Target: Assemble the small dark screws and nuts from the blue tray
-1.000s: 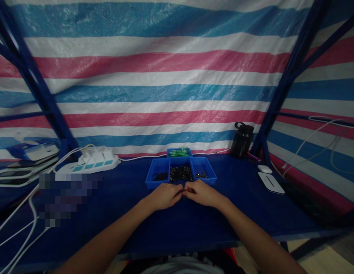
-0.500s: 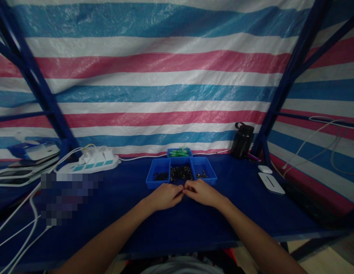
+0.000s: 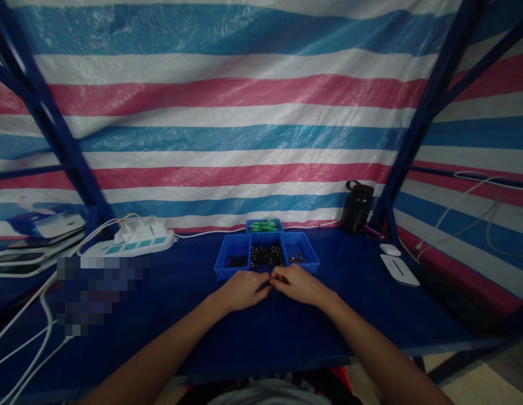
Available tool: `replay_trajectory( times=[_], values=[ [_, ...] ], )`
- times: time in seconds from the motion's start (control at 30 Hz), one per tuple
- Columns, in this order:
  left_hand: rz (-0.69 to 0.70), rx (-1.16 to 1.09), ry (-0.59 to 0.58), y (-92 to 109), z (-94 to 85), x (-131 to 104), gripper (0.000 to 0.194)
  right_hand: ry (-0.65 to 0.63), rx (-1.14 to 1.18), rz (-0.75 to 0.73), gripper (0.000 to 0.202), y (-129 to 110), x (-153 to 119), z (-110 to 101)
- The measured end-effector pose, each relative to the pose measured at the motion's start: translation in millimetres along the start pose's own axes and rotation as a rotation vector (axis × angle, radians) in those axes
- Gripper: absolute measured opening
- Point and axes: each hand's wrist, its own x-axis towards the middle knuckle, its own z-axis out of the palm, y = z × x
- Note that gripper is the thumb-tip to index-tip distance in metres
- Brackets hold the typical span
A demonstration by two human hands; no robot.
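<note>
Both forearms, two in all, reach up from the lower corners of the frame and slant inward until the hands meet just below its centre. The left hand (image 3: 245, 289) lies palm down with its fingers bent and its thumb along the near side; the right hand (image 3: 298, 286) mirrors it, knuckles raised and fingers curled. Their fingertips come together, touching or nearly so, in a narrow pinch; whether a small part is held between them cannot be told.

Just beyond the fingers, at mid-frame, stand four blue bins: three side by side and one behind. The left bin (image 3: 233, 243) holds thin dark pieces (image 3: 236, 261), the middle bin (image 3: 265, 238) a heap of small dark, glinting parts (image 3: 267, 255), and the right bin (image 3: 297, 243) a small cluster of shiny metal pieces (image 3: 297, 257); all are too small to count. Green pieces (image 3: 263, 226) fill the rear bin (image 3: 280, 223).

Right of centre stands one black bottle (image 3: 357, 209), with two white objects (image 3: 399, 270) lower at the right. One white power strip (image 3: 138, 245) lies left of centre on the blue tabletop (image 3: 180, 275).
</note>
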Motion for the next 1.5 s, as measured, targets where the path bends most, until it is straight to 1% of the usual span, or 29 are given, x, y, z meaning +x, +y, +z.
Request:
replay_trajectory(
  times=[0.17, 0.3, 0.47, 0.6, 0.77, 1.03, 1.2, 1.3, 1.5],
  values=[
    [-0.022, -0.013, 0.009, -1.9, 2.1, 0.4, 0.015, 0.013, -0.029, -0.015, 0.016, 2.7, -0.2, -0.3],
    [-0.058, -0.024, 0.021, -2.6, 2.3, 0.1, 0.013, -0.028, -0.064, -0.034, 0.016, 7.6, 0.5, 2.9],
    [-0.041, -0.051, 0.045, -1.2, -0.4, -0.3, 0.01, -0.076, -0.097, -0.052, 0.02, 10.0, 1.2, 8.6],
    [-0.02, -0.1, 0.06, -0.1, -1.3, -0.6, 0.012, -0.059, -0.132, -0.043, 0.018, 7.9, 1.3, 9.2],
    [0.023, -0.145, 0.093, -1.4, 1.5, -0.5, 0.009, -0.059, -0.134, -0.033, 0.019, 6.8, 1.4, 9.0],
    [0.001, -0.13, 0.129, -0.4, -1.6, 0.2, 0.011, -0.055, -0.14, -0.041, 0.018, 5.8, 1.4, 7.1],
    [-0.019, -0.104, 0.108, -0.8, -1.6, -0.2, 0.01, -0.062, -0.165, -0.049, 0.021, 5.0, 1.1, 7.7],
    [-0.03, -0.075, 0.078, -2.2, 0.1, -0.3, 0.009, -0.065, -0.159, -0.019, 0.023, 5.8, 0.5, 8.0],
    [-0.008, -0.016, 0.017, -3.8, 2.6, 0.1, 0.009, -0.023, -0.113, 0.045, 0.014, 7.6, -0.5, 4.2]
  ],
)
